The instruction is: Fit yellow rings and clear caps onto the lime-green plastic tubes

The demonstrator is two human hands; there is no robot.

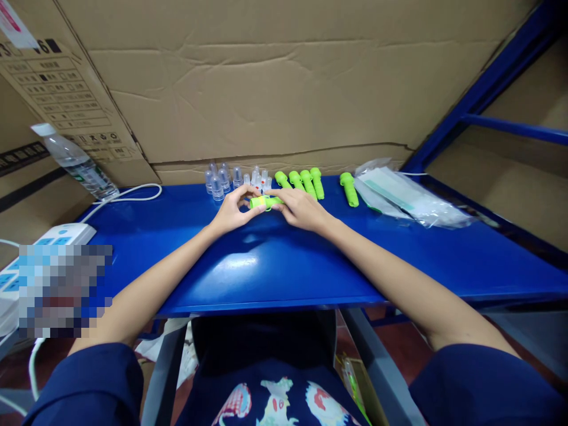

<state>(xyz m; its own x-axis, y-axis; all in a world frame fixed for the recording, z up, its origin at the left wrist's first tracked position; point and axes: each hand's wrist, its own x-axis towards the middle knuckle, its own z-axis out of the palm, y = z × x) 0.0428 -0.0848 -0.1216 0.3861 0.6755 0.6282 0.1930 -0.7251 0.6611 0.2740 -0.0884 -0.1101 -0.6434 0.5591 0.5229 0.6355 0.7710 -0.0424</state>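
Note:
Between my two hands, just above the blue table, lies a lime-green toy flashlight [258, 203] on its side, with a yellowish patch near its wide end. The thumb and fingers of my left hand [229, 210] grip that wide end. At the narrower end, my right hand [304, 208] pinches the body, its fingers partly covering it. Behind my right hand stand several more green flashlights [307, 180] in a row, and one other flashlight [349, 190] lies apart to the right. Several clear dome-shaped caps [217, 188] and small clear pieces with red spots [256, 177] stand behind my left hand.
Plastic bags with pale sheets [399, 192] lie at the back right of the blue table [284, 272]. A water bottle [82, 165] leans at the left, near a white power strip [66, 235] and its cable. Cardboard [275, 89] walls the back; a blue frame bar [483, 89] rises right.

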